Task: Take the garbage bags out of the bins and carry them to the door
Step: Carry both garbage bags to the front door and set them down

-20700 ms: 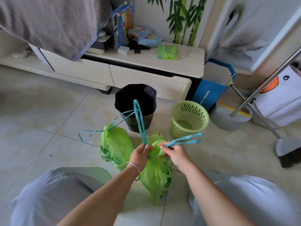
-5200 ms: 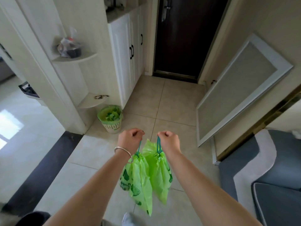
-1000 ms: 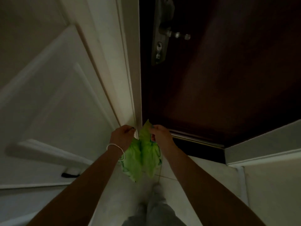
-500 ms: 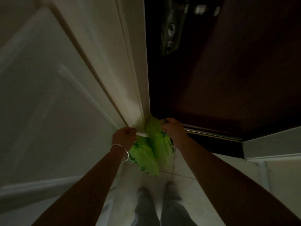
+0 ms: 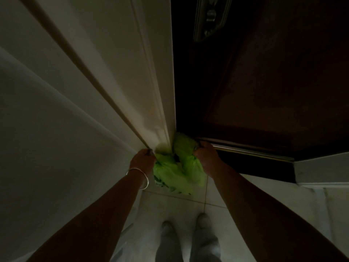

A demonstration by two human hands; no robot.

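Two bright green garbage bags sit low at the foot of the dark brown door (image 5: pixel 264 82), right against the white door frame (image 5: pixel 151 82). My left hand (image 5: pixel 142 160), with a silver bangle on the wrist, is closed on the top of the left green garbage bag (image 5: pixel 168 174). The right green garbage bag (image 5: pixel 187 157) is gripped at its top by my right hand (image 5: pixel 204 156). The bags lean on each other and appear to touch the pale floor tiles (image 5: pixel 188 205). The drawstrings are hidden inside my fists.
A metal lock plate (image 5: pixel 209 17) is high on the door. A metal threshold strip (image 5: pixel 245 150) runs along the door's base. A white cabinet panel (image 5: pixel 47 110) fills the left side, a white wall base (image 5: pixel 321 173) the right. My feet (image 5: pixel 187 237) stand just behind the bags.
Both hands have dropped lower with the bags, which now bunch up near the floor by the door frame. My head has tilted further down, so my feet show more.
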